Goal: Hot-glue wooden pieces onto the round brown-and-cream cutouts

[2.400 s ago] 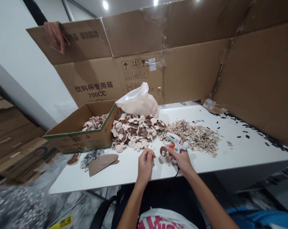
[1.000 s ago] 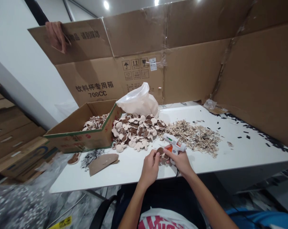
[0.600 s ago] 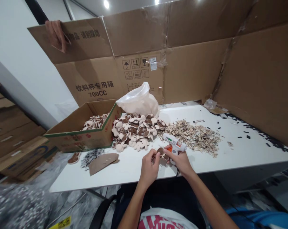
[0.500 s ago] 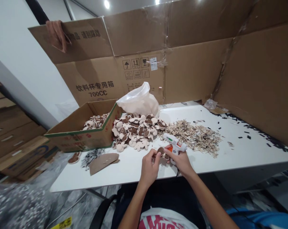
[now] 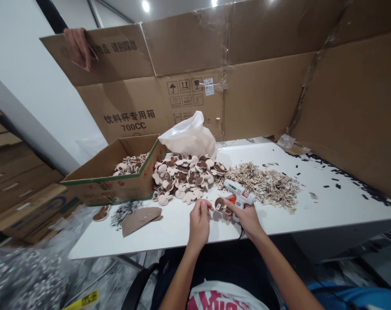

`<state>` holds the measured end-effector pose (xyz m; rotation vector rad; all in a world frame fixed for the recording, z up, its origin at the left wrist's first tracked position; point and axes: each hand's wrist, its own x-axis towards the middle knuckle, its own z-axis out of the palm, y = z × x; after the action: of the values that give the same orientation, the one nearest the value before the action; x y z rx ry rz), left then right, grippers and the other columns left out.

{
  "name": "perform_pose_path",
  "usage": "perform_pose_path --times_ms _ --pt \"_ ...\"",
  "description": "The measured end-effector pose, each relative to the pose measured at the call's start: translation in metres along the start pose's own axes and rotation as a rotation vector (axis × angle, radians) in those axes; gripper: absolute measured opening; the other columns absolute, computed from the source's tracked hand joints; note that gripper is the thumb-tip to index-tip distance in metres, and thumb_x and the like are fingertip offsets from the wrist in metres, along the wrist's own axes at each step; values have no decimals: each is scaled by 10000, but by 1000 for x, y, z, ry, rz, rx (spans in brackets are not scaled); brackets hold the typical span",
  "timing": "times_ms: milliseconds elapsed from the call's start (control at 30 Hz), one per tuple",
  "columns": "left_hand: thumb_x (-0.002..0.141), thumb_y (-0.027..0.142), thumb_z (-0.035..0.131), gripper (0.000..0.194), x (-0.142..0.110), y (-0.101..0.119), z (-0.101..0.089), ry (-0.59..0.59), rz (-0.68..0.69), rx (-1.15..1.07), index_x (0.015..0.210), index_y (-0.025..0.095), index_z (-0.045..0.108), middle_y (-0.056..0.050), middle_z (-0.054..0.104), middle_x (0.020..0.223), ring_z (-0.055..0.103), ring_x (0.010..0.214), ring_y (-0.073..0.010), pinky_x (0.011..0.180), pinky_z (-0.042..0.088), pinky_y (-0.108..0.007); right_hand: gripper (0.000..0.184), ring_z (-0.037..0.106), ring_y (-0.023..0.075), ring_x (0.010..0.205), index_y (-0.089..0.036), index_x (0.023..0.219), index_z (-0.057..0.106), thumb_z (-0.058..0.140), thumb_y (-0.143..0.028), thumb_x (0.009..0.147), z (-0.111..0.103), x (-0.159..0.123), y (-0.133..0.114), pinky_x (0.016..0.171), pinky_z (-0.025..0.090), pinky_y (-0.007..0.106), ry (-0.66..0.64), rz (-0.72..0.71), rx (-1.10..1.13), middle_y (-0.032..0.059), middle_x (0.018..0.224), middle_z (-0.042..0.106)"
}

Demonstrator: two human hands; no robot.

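Brown piece (image 5: 219, 204) in right grip (image 5: 245, 215)

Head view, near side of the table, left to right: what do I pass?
Lone brown piece → dark scraps → flat brown sheet → left hand → held brown piece → right hand gripping the glue gun.

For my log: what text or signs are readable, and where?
"饮料杯专用箱": cardboard wall
"700CC": below it
"请别…": upper flap, partly legible
Umbrella, arrows, glass signs: wall
Too small or blurred: white label, tag on brown piece, yellow strip, red marks on open box
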<state>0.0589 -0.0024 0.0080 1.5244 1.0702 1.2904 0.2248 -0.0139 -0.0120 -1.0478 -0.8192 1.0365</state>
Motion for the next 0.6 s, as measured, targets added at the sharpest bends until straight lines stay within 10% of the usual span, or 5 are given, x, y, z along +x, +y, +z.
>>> perform_pose_path --times_ms 200,367,600 --pt "1045 526 428 507 -2 -6 -1 52 -40 -1 651 206 449 27 434 589 416 571 -136 596 359 -254 432 640 165 564 -193 913 711 913 -505 691 2 -1 -3 492 565 274 14 5 17 -5 704 674" --pt "952 484 637 289 -1 -1 1 -17 -29 -20 939 196 618 16 573 746 519 674 -142 643 410 -236 460 660 189 573 -194 924 712 908 -537 687 1 0 -2 492 572 287 -9 0 8 10 698 685" --pt "1037 480 474 414 -2 3 2 -189 -4 176 773 186 599 15 594 682 514 632 -137 622 367 -246 470 664 207 599 -191 935 724 901 -553 691 -1 1 1 524 590 321 -18 -15 -25 15 711 701"
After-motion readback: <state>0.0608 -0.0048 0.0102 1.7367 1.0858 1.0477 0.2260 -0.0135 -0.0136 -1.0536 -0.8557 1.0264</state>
